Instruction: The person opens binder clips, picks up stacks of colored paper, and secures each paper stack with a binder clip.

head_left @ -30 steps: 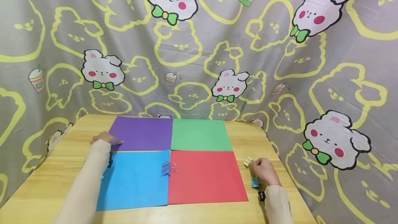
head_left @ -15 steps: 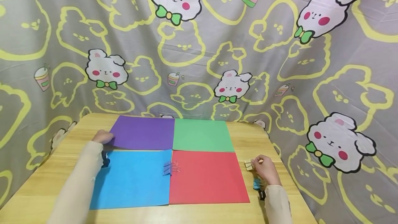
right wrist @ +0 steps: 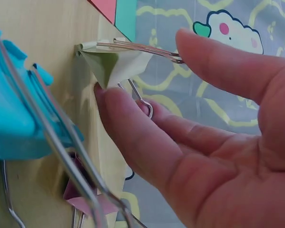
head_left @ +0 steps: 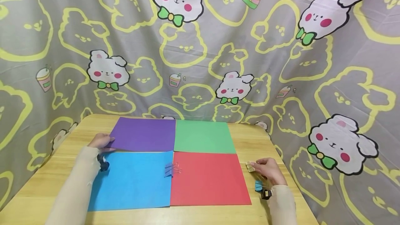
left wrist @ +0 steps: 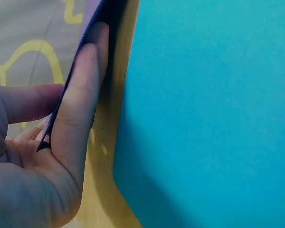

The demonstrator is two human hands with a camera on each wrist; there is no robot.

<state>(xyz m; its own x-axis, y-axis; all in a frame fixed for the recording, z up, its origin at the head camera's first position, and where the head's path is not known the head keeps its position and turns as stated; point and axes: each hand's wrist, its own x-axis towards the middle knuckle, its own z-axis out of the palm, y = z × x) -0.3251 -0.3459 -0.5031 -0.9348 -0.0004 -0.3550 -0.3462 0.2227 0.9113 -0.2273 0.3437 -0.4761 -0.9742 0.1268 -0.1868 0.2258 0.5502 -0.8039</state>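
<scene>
My left hand [head_left: 101,141] pinches the left edge of a purple sheet [head_left: 143,134]. In the left wrist view, the thumb lies on one face of the purple sheet and the fingers [left wrist: 75,95] on its underside, with that edge raised off the table. My right hand [head_left: 271,169] holds a pale yellow binder clip [head_left: 250,166] at the table's right. The right wrist view has the thumb at one wire handle of this binder clip [right wrist: 118,61] and fingertips at the other side. A purple binder clip [head_left: 168,170] sits where the blue sheet [head_left: 134,183] meets the red sheet [head_left: 209,180].
A green sheet [head_left: 204,136] lies beyond the red one. Near my right wrist is a blue binder clip [head_left: 258,185]; the right wrist view also has a pinkish-purple clip [right wrist: 92,204] behind it. A patterned curtain [head_left: 193,61] hangs around the wooden table [head_left: 131,214].
My left hand has drawn back from over the purple sheet to its left edge, and its fingers now reach underneath. My right hand stays at the yellow binder clip, its grip slightly shifted.
</scene>
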